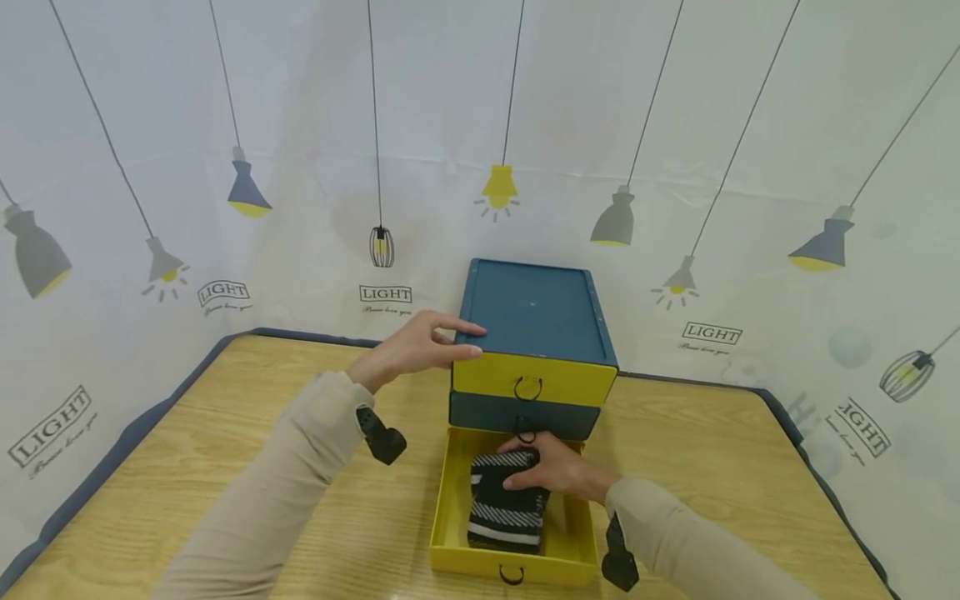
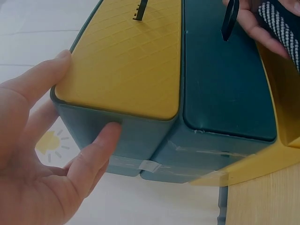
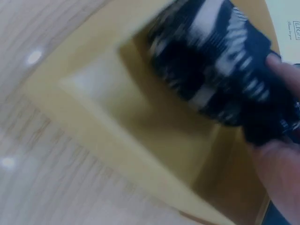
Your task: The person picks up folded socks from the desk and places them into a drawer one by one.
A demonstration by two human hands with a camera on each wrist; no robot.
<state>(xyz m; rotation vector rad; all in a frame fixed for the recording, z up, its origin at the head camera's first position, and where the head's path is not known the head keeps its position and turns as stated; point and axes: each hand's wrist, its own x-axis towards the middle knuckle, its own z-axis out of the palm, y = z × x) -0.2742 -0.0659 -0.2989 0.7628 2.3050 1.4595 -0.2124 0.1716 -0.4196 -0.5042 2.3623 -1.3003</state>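
My left hand [image 1: 420, 346] rests at the upper left corner of a stacked drawer unit [image 1: 532, 308], fingers extended. One fingertip lies by the edge of the yellow top drawer front [image 2: 122, 61], another against the blue side. My right hand [image 1: 558, 467] reaches into the pulled-out yellow bottom drawer [image 1: 442, 508] and grips a folded black knit cloth [image 1: 506, 521] with white and grey stripes. In the right wrist view the thumb and fingers pinch one end of the cloth [image 3: 211, 61], over the drawer floor. The cloth's far end is partly hidden by the hand.
The unit's middle drawer [image 1: 487, 412] is blue and closed, with a black ring handle. Below the unit is a wood-grain table [image 1: 300, 475] with a dark edge. A pale backdrop [image 1: 435, 100] printed with hanging lamps stands behind.
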